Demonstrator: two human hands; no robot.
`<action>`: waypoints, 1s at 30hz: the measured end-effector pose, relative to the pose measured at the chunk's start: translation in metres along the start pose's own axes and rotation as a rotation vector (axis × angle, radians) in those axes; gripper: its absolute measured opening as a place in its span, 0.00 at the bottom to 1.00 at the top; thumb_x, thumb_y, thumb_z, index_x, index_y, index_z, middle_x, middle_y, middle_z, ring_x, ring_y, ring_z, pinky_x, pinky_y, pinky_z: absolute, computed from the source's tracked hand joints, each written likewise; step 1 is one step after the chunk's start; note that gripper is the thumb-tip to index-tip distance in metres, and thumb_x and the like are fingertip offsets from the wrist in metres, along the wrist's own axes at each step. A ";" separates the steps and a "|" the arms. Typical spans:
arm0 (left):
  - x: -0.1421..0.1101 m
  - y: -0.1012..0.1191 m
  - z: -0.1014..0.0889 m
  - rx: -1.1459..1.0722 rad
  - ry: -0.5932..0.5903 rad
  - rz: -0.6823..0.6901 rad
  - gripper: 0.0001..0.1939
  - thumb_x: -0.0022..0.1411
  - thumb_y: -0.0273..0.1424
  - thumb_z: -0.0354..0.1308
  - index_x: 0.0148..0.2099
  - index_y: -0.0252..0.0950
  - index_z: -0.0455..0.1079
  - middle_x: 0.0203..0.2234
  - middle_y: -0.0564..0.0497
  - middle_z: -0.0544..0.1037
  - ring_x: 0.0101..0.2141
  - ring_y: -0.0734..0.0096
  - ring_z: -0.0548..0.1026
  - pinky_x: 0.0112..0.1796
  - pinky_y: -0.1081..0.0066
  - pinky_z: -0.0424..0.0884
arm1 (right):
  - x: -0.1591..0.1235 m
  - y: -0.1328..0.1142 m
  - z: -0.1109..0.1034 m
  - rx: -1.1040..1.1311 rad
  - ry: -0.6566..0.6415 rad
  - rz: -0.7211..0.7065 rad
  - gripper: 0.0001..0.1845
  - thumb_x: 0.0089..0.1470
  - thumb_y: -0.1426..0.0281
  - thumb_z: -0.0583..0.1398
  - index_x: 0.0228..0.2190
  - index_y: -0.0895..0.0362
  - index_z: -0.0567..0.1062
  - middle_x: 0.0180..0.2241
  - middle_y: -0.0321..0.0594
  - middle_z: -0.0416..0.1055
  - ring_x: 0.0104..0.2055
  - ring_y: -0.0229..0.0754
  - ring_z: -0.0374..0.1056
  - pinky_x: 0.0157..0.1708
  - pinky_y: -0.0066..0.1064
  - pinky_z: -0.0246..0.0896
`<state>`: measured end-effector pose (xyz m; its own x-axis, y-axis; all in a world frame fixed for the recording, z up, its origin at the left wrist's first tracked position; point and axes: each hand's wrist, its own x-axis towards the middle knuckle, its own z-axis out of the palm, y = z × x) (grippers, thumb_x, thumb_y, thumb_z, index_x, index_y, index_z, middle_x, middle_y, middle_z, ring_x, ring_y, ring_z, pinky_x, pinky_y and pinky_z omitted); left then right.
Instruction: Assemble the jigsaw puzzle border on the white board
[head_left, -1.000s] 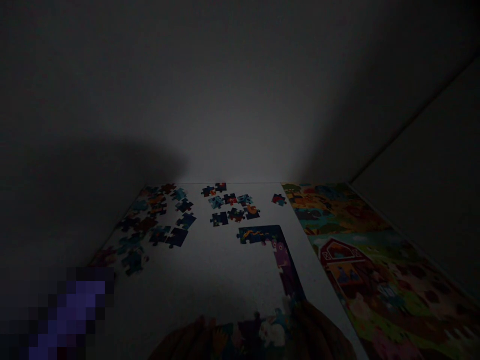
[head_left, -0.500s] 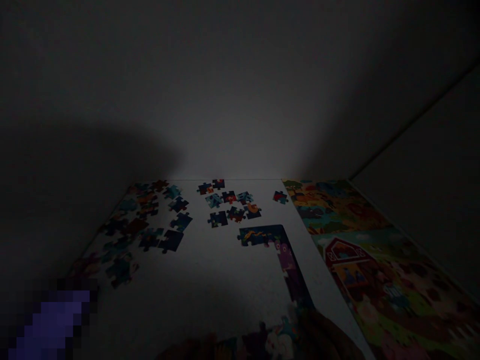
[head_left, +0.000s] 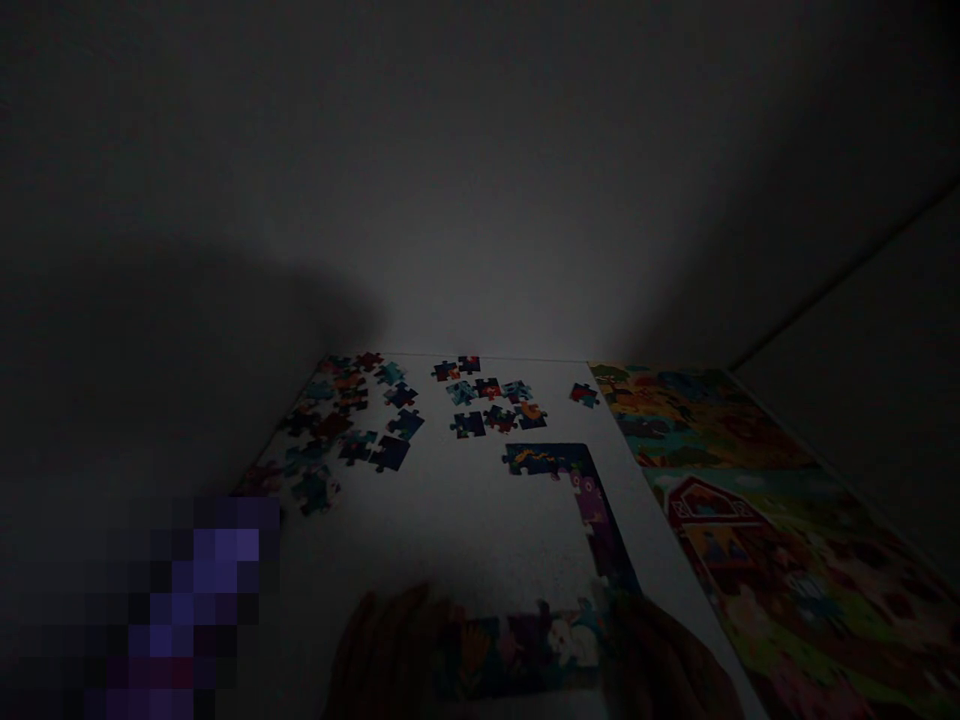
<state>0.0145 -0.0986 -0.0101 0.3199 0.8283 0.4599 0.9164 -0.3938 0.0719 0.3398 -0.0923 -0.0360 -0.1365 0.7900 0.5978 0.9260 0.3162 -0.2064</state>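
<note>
The scene is very dark. A partly joined jigsaw border runs down the white table and turns left along the near edge, where a white rabbit shows. My left hand lies dimly at the bottom, left of that near strip. My right hand rests at its right end. Fingers of both are too dark to read. Loose pieces lie in a left cluster and a middle cluster, with one single piece apart.
A colourful farm picture sheet with a red barn lies along the table's right side. A plain wall rises behind the table. A blurred purple patch sits at the lower left.
The view has shifted, so everything sits a bit further right in frame. Both hands show more at the bottom edge than half a second ago.
</note>
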 end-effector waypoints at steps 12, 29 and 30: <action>0.021 -0.004 -0.030 -0.140 -0.138 0.014 0.27 0.53 0.34 0.63 0.56 0.44 0.66 0.55 0.47 0.70 0.55 0.53 0.65 0.54 0.54 0.66 | 0.022 -0.027 -0.015 0.025 0.019 0.107 0.15 0.62 0.63 0.52 0.45 0.53 0.74 0.45 0.47 0.74 0.44 0.52 0.69 0.43 0.45 0.62; 0.017 -0.006 -0.026 -0.222 -0.146 -0.005 0.32 0.54 0.41 0.65 0.58 0.36 0.63 0.56 0.42 0.71 0.56 0.50 0.67 0.56 0.49 0.65 | 0.297 0.008 0.104 0.343 -0.524 0.384 0.19 0.54 0.69 0.58 0.47 0.61 0.76 0.52 0.53 0.72 0.55 0.52 0.67 0.55 0.42 0.60; 0.014 -0.007 -0.024 -0.221 -0.129 -0.007 0.33 0.54 0.41 0.65 0.59 0.37 0.63 0.56 0.42 0.71 0.56 0.50 0.67 0.55 0.50 0.66 | 0.310 0.007 0.115 0.344 -0.555 0.385 0.19 0.54 0.71 0.57 0.47 0.62 0.76 0.50 0.54 0.73 0.53 0.51 0.69 0.54 0.40 0.61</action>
<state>0.0068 -0.0937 0.0173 0.3550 0.8695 0.3433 0.8484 -0.4539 0.2724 0.2638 0.2146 0.0588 -0.0674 0.9974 -0.0244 0.7943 0.0388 -0.6063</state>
